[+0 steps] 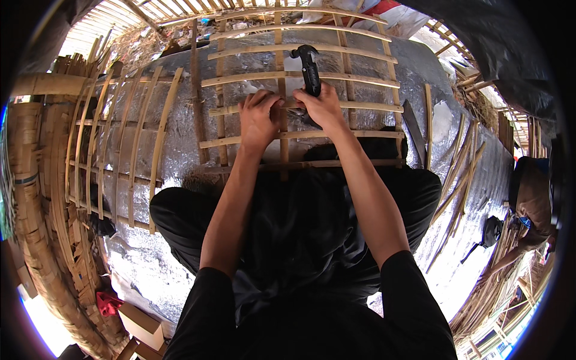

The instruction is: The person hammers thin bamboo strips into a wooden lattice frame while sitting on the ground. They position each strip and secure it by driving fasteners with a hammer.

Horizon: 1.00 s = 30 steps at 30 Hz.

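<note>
Gripping a black claw hammer (310,77) over slatted bamboo lattice (279,75).

Silver sheeting (144,258) under me, wrinkled, glary. On it: bamboo lattice (279,62) in front of me, second lattice (160,135) to my left. To my right, long dark flat piece (414,133), light stick (428,126) just beside it, loose bamboo strips (465,175) further right, black item (492,231), unclear.
</note>
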Motion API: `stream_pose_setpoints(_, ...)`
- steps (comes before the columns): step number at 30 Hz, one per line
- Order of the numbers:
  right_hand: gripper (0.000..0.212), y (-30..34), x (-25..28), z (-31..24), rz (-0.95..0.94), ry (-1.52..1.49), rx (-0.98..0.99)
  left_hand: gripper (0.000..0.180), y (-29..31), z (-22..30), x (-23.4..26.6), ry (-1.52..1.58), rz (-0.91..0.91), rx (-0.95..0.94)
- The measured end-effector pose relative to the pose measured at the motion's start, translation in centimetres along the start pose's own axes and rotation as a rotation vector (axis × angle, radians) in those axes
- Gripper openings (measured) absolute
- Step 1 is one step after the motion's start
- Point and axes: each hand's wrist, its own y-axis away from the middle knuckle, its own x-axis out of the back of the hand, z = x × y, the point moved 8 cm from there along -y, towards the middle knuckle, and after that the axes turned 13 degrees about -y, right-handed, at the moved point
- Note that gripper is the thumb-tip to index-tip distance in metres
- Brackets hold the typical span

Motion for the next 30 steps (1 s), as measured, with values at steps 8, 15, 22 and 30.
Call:
stream_pose_setpoints(8, 0.025, 1.0, -0.3, -1.4, -0.022, -0.055, 0.021, 0.023, 2.2, -10.9, 1.7, 0.808, 0.301, 0.704)
stream_pose_setpoints(15, 0.021, 1.0, -0.7, -1.6, -0.023, -0.085, 0.034, 0.024, 3.5, -16.7, 3.4, 0.723, 0.371, 0.913)
stream_pose_setpoints(22, 0.012, 1.3, -0.8, -1.9, -0.064, -0.180, 0.007, 0.025, 3.3, -15.6, 2.9, 0.615, 0.079, 0.857)
stream_pose_setpoints(30, 0.010, 1.5, -0.9, -2.1, -0.049, -0.193, 0.045, 0.013, 1.4, -11.2, 4.0, 0.059, 0.214, 0.491)
